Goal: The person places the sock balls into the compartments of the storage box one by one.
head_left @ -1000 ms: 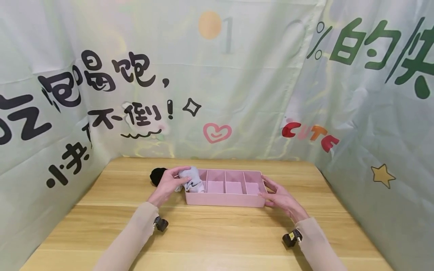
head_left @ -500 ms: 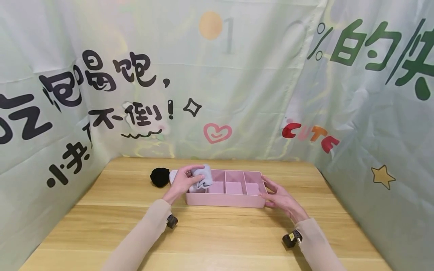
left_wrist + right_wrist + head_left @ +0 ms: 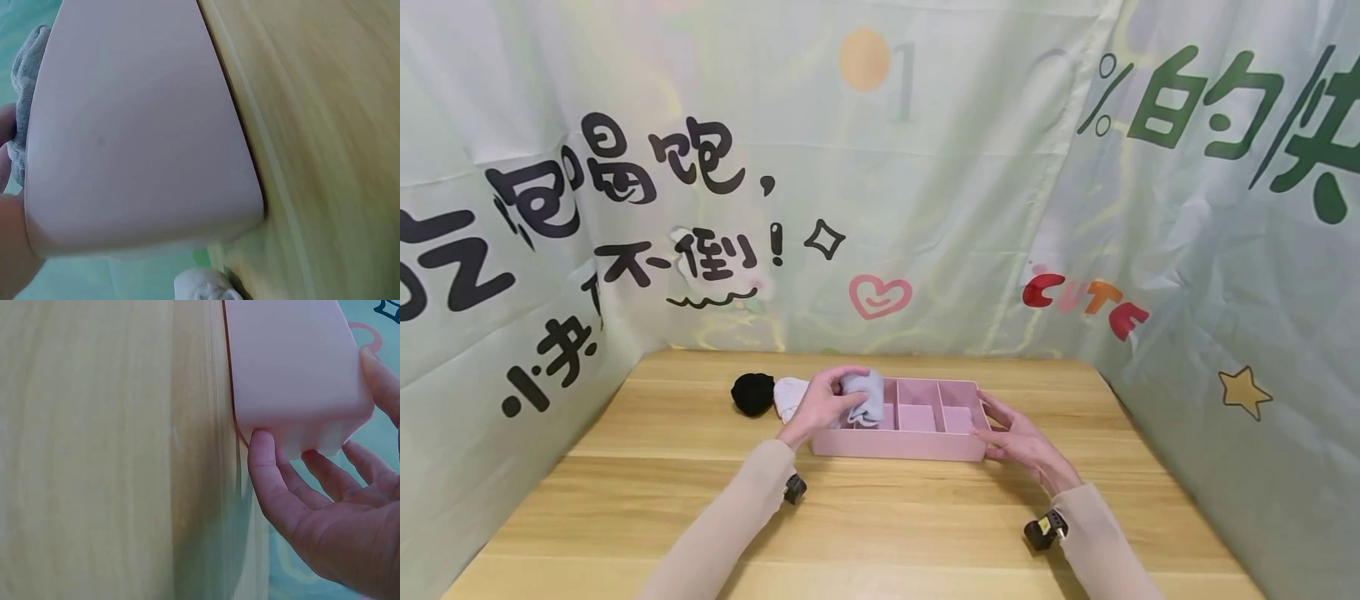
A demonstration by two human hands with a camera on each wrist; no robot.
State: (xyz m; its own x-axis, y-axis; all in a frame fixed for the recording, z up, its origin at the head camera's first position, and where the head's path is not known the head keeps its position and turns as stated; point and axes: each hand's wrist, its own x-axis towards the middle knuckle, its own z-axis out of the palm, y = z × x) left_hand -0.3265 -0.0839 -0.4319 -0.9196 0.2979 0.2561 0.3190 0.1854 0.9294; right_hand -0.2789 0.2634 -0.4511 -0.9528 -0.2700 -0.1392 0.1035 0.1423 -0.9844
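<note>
A long pink box [image 3: 898,446] with a row of compartments stands on the table. My left hand [image 3: 818,408] pinches a light grey rolled sock [image 3: 867,398] between thumb and fingers at the second compartment from the left. In the left wrist view the grey sock [image 3: 28,72] pokes above the box's rim; how deep it sits is hidden. The leftmost compartment is mostly covered by that hand. At the box's right end, my right hand [image 3: 1024,437] grips it, thumb at the front corner. The right wrist view shows its fingers [image 3: 265,456] against the end wall.
Left of the box lie a white cloth bundle [image 3: 788,397] and a round black bundle [image 3: 752,394], side by side on the wooden table [image 3: 880,525]. Printed cloth curtains [image 3: 880,192] enclose the table at the back and both sides.
My left hand has carried the grey sock rightward, from the leftmost compartment to the second one. The white bundle has come into fuller view. My right hand and the box have stayed put.
</note>
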